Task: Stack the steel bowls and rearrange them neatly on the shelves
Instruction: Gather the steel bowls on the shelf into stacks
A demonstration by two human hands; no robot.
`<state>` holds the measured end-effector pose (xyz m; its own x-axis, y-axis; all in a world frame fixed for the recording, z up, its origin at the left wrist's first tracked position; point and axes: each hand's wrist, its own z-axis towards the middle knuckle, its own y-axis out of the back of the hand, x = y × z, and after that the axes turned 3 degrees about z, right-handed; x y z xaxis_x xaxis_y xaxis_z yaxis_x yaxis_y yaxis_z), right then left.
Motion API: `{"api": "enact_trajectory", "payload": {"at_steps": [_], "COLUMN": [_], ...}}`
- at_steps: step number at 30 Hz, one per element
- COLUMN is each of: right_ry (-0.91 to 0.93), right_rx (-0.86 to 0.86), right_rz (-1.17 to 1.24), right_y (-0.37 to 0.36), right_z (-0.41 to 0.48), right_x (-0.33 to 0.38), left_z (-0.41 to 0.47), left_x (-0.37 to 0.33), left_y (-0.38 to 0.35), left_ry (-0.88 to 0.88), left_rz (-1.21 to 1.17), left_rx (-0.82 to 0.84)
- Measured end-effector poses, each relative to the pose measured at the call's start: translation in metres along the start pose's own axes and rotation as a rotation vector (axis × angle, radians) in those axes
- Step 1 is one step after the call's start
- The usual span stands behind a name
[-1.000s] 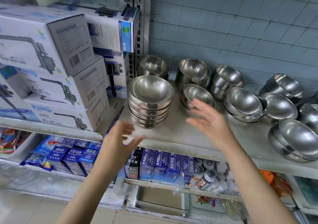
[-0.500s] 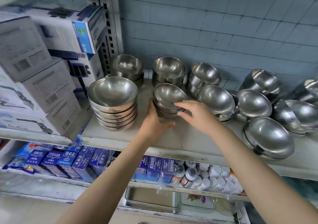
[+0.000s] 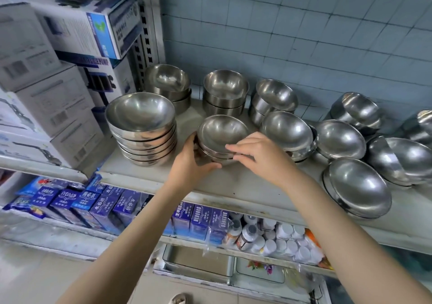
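Both hands are on the small stack of bowls (image 3: 222, 133), which sits mid-shelf toward the near edge, top bowl tipped a bit toward the camera. The left hand (image 3: 190, 161) is wrapped round the stack's left side, fingers curled behind it and thumb along the near bottom edge, so that's a proper grip. The right hand (image 3: 260, 156) comes in from the right with its fingers pretty much straight, laid across the near rim and touching it. It looks more like steadying than grabbing, and I can't see its thumb.

Just left of that is the tall stack (image 3: 142, 126), several bigger bowls nested together, not touching the small one. Along the far side by the tiled wall (image 3: 304, 34) there are three short stacks (image 3: 225, 88). Off to the right it's messier: loose bowls (image 3: 339, 139) lean on each other at all angles, and one big bowl (image 3: 357, 186) sits close to the near edge of the shelf (image 3: 245, 186).

White pump boxes (image 3: 58, 98) are piled on the left. The shelf below has blue cartons (image 3: 93, 200) and small bottles (image 3: 275, 236).
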<state>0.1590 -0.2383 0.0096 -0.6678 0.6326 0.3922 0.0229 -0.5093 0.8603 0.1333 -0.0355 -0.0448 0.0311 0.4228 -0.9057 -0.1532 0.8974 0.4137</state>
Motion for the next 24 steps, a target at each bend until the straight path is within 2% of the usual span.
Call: {"api": "enact_trajectory", "payload": {"at_steps": [3, 5, 8, 10, 18, 21, 24], "right_ry": [-0.106, -0.272, -0.453, -0.465, -0.552, -0.510, -0.550], "right_rx": [-0.355, -0.472, -0.357, -0.344, -0.437, -0.439, -0.432], "right_rz": [-0.069, -0.169, -0.246, -0.235, 0.227, 0.335, 0.381], "right_y": [0.012, 0.021, 0.030, 0.031, 0.044, 0.050, 0.050], "right_z": [-0.020, -0.038, -0.054, -0.056, -0.054, -0.055, -0.055], "right_x": [-0.006, -0.015, -0.032, -0.038, -0.035, -0.028, -0.023], "left_z": [-0.001, 0.000, 0.003, 0.003, 0.001, 0.002, 0.003], "left_x": [0.000, 0.001, 0.001, 0.001, 0.002, 0.003, 0.006], "left_y": [0.000, -0.001, -0.004, -0.004, -0.001, 0.000, 0.000], "left_ry": [0.005, 0.010, 0.012, 0.022, 0.021, 0.025, 0.031], "left_rz": [0.007, -0.007, -0.028, -0.037, -0.029, -0.038, -0.058], "left_rx": [0.010, 0.015, 0.036, 0.039, 0.037, 0.044, 0.052]}}
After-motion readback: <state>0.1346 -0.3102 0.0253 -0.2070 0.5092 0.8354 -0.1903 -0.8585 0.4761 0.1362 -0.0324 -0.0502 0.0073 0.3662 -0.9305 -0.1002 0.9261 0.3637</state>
